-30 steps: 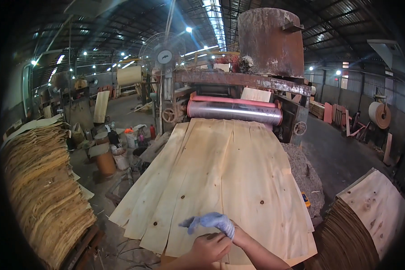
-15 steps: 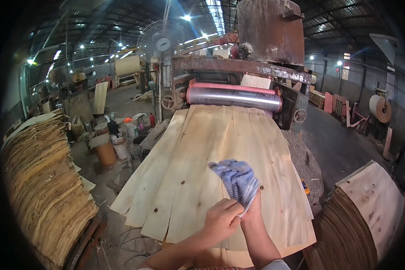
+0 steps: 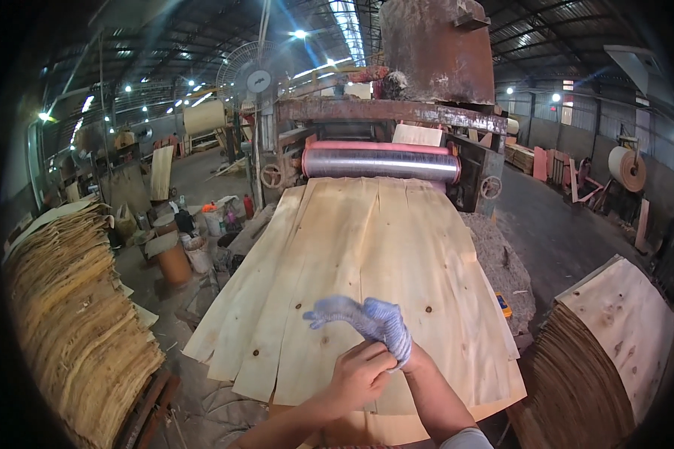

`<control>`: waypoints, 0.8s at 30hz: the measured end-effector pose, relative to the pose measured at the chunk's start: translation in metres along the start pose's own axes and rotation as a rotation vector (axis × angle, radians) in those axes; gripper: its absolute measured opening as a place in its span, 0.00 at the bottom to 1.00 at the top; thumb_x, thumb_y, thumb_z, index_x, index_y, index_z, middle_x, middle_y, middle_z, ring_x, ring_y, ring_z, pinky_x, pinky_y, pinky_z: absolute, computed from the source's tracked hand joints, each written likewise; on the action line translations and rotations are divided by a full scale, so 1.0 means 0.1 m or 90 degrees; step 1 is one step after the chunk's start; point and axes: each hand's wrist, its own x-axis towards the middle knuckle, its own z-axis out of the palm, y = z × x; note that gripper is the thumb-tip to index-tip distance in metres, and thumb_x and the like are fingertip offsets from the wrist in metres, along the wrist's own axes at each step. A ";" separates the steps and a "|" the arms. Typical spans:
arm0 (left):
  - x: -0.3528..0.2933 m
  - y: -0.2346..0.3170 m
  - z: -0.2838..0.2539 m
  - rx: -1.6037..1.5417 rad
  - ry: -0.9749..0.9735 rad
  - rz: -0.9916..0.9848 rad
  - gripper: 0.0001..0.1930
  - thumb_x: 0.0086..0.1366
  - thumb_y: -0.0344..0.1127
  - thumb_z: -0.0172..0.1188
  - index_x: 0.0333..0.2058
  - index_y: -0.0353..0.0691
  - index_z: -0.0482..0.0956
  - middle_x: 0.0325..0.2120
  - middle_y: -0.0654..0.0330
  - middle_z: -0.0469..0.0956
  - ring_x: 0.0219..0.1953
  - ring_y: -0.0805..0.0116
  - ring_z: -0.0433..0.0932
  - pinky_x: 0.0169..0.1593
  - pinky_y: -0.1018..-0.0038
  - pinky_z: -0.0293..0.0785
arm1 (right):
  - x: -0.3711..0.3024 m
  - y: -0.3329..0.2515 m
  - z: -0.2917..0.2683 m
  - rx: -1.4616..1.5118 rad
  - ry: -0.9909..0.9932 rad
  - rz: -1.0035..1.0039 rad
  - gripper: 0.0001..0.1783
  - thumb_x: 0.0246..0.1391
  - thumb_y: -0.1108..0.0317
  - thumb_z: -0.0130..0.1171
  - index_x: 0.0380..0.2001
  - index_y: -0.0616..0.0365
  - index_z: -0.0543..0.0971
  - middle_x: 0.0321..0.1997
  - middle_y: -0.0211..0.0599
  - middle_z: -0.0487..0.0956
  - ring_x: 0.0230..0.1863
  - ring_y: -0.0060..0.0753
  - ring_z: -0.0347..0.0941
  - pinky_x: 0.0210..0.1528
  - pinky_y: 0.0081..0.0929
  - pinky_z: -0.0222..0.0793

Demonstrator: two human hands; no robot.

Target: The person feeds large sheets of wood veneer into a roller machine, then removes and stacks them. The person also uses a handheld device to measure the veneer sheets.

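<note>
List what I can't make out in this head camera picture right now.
In the head view:
Right hand: fingers hidden by the blue-and-white striped knit glove.
Left hand: exact fingertip placement, hidden by its own curled fingers and the glove.
Rusty brown cylindrical metal tank: top cut off by the upper edge.
Yellow-and-dark object beside the pale wood sheets: too small to identify.

Left grip (image 3: 362, 373) bare; right grip (image 3: 394, 340) in blue-white knit glove (image 3: 383, 314); right sleeve (image 3: 467, 439) pale grey.
</note>
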 end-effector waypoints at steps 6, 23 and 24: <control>-0.05 0.06 0.02 0.020 -0.027 -0.035 0.08 0.39 0.19 0.53 0.20 0.39 0.70 0.19 0.60 0.69 0.23 0.60 0.68 0.24 0.71 0.64 | 0.01 0.09 -0.05 -0.060 0.228 -0.126 0.22 0.53 0.68 0.47 0.50 0.67 0.63 0.46 0.47 0.70 0.49 0.41 0.67 0.52 0.31 0.62; -0.02 0.33 -0.36 0.195 -0.001 -0.072 0.07 0.49 0.29 0.58 0.29 0.40 0.70 0.25 0.59 0.70 0.23 0.62 0.72 0.22 0.73 0.68 | -0.03 0.46 -0.21 -1.184 0.160 -0.033 0.11 0.43 0.61 0.52 0.31 0.49 0.76 0.40 0.36 0.74 0.50 0.40 0.64 0.57 0.41 0.48; -0.03 0.26 -0.34 0.236 -0.012 -0.093 0.08 0.50 0.31 0.58 0.29 0.40 0.70 0.26 0.59 0.70 0.24 0.61 0.72 0.23 0.72 0.68 | -0.06 0.55 -0.18 -1.226 0.140 -0.040 0.10 0.40 0.62 0.53 0.30 0.48 0.75 0.38 0.35 0.74 0.50 0.38 0.63 0.56 0.40 0.48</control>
